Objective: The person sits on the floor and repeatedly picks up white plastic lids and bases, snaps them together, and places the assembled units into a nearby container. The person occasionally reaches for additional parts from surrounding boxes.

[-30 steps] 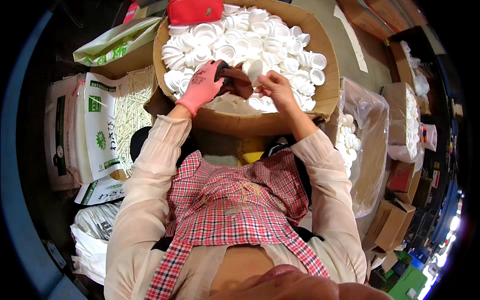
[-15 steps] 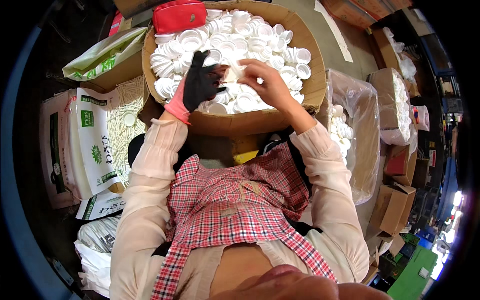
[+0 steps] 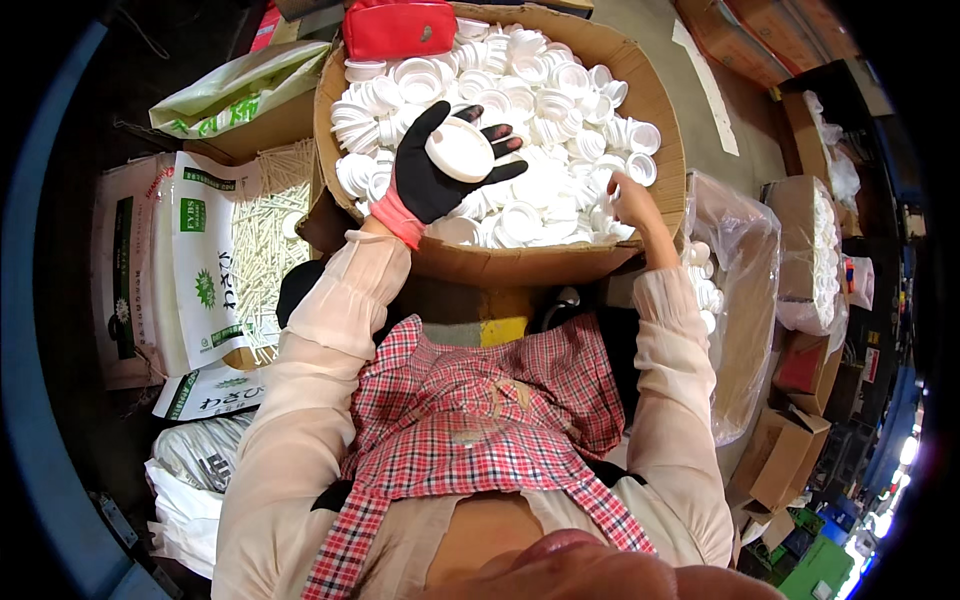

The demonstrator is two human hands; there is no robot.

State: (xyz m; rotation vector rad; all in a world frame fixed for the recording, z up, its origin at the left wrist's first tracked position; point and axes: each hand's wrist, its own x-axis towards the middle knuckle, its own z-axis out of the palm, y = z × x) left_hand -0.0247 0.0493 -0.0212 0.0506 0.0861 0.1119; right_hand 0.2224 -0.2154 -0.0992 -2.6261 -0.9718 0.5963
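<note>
Palm up above the pile, my left hand (image 3: pixel 428 172), in a black glove with a pink cuff and bare fingertips, holds a round white plastic lid (image 3: pixel 460 150). The lid lies on the palm beside the thumb, and the other fingers reach outward. At the right side of the pile is my bare right hand (image 3: pixel 636 208), its fingers curled down by the white pieces. Whatever they may hold is hidden. Many similar white round plastic lids (image 3: pixel 525 222) fill a large cardboard box (image 3: pixel 500 262) in front of me.
A red pouch (image 3: pixel 398 28) rests at the box's far left rim. To the left, thin pale sticks (image 3: pixel 262 265) lie beside a printed white sack (image 3: pixel 205 260). A plastic-lined box (image 3: pixel 735 300) with white parts stands on the right, near more cartons (image 3: pixel 785 450).
My right hand has moved away from my left, rightward and down to the pile's right side. My left hand has opened outward, showing the lid on its palm. The view has shifted slightly.
</note>
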